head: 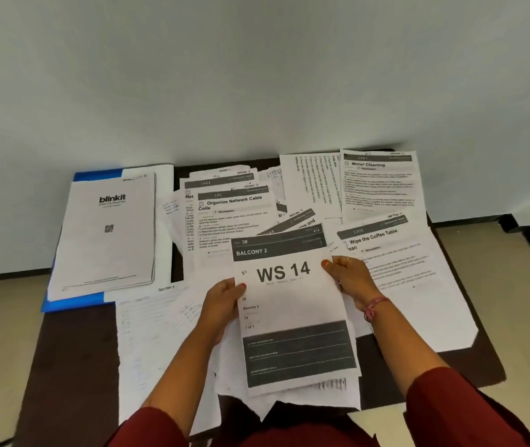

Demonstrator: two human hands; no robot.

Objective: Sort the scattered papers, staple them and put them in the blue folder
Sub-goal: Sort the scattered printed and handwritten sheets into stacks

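Both hands, left (225,300) and right (349,277), pinch the WS 14 sheet (292,317) by its side edges; light, floppy paper probably handles best that way.

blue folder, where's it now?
Head view, far left of the dark table: the blue folder lies open under the blinkit stack, left of the scattered papers.
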